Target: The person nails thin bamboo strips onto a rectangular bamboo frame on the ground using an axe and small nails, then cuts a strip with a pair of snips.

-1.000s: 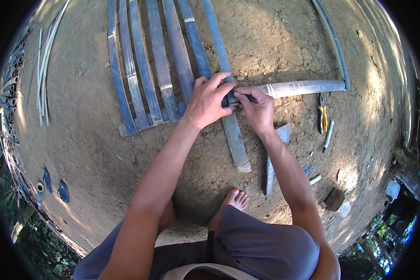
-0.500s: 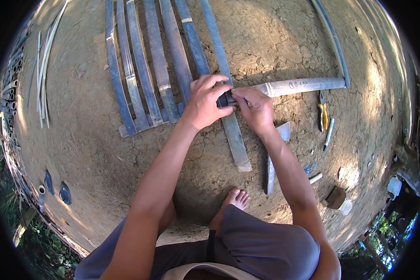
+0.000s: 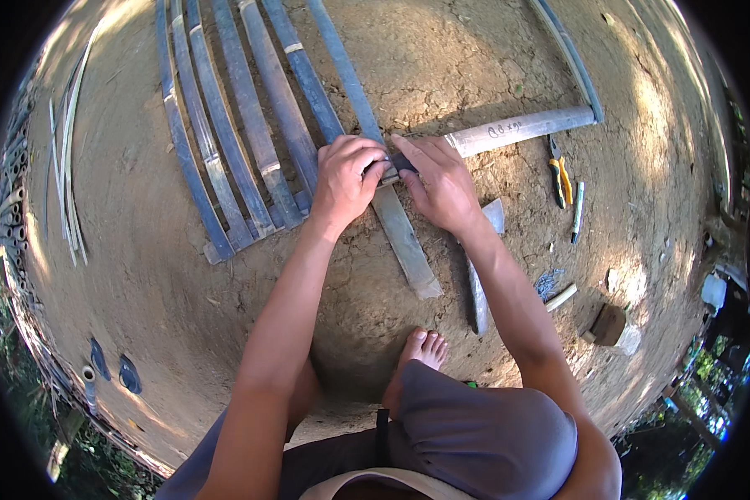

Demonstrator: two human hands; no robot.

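Observation:
At the spot where a loose bamboo slat (image 3: 404, 237) crosses a bamboo crosspiece (image 3: 508, 133), my two hands work close together. My left hand (image 3: 347, 179) is closed over the crossing, its fingers curled on the slat and its thumb bent beside them. From the other side my right hand (image 3: 442, 183) grips the dark part of the crosspiece, index finger stretched along it and thumb below. Both hands hide most of the joint. Several more bamboo slats (image 3: 246, 125) lie side by side to the left, their near ends over the crosspiece.
Right of my forearm lie a broad-bladed tool (image 3: 477, 296), pliers (image 3: 561, 175), a marker (image 3: 577, 215), a pile of nails (image 3: 547, 283) and a wooden block (image 3: 610, 325). Thin strips (image 3: 71, 167) and sandals (image 3: 130, 374) are at the left. Another bamboo length (image 3: 571, 58) stretches away at the far right.
My left hand's fingers have drawn in from a wide-spread grasp over the crossing. The right hand has gone from a pinch to a grip with its index finger stretched out. The whole view has shifted slightly.

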